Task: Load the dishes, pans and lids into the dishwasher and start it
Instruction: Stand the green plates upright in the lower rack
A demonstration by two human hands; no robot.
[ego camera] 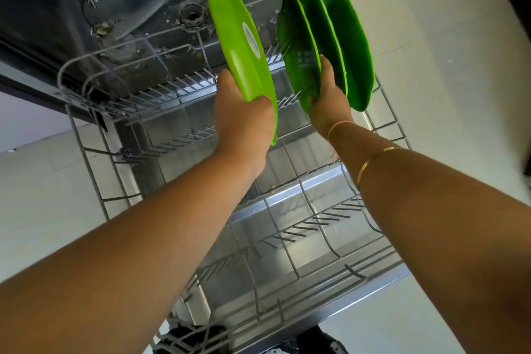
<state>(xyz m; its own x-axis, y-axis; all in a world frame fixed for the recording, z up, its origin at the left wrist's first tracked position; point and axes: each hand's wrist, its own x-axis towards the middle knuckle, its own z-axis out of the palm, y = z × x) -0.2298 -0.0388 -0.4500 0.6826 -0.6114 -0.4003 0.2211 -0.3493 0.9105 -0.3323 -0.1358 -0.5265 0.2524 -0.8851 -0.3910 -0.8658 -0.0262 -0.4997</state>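
A light green round plastic plate (235, 34) is held on edge above the middle of the grey wire dishwasher rack (161, 92). The left hand (244, 115) grips its lower rim, fingers curled round it. Just to its right, three dark green round plates (321, 29) stand upright side by side at the rack's far right corner. The right hand (327, 100) grips the lower rim of the leftmost one. Beyond the rack lies the soiled dishwasher tub floor (120, 17). A thin gold bangle (370, 161) circles the right forearm.

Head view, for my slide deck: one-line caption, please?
Left hand holds a light green plate on edge; right hand grips the leftmost dark green plate standing in the rack.
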